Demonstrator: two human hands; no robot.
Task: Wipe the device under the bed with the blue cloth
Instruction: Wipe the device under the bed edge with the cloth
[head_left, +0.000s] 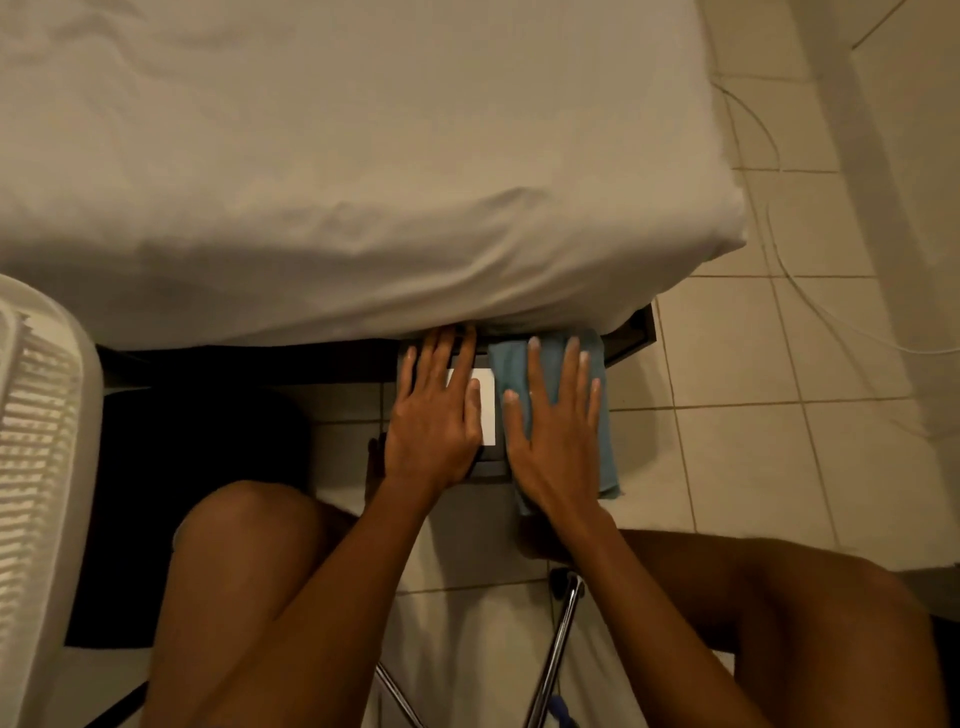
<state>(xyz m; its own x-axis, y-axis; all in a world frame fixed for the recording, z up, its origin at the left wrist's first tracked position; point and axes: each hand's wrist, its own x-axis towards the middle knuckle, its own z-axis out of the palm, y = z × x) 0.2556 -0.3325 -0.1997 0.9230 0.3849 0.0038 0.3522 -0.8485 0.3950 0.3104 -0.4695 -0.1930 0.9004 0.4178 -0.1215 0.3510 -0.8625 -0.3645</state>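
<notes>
Your left hand (434, 415) lies flat and spread on the device (491, 462), a dark grey box with a white label (487, 410) on its top. It grips nothing; it only bears down, which looks like steadying. Your right hand (558, 431) is also spread flat, palm down on the blue cloth (605, 447), pressing it against the right part of the device without clenching it.

The device sits on the tiled floor (753, 457) at the edge of the bed (363, 182). Its near part is exposed in front of the mattress overhang; its far end runs under the overhang, and how far it extends there is hidden.

Progress, as a judgement: the wipe is under way. The cloth is in contact with the device, so fetching and placing it are done. The cloth covers the right side only. The label and the left side lie under or beside your bare left hand, so that area probably remains to be wiped. Whether any surface is already clean cannot be told; no dust or streaks are visible in this light.

Remaining work, most likely: pass the cloth across the label, the left side and the near edge.
</notes>
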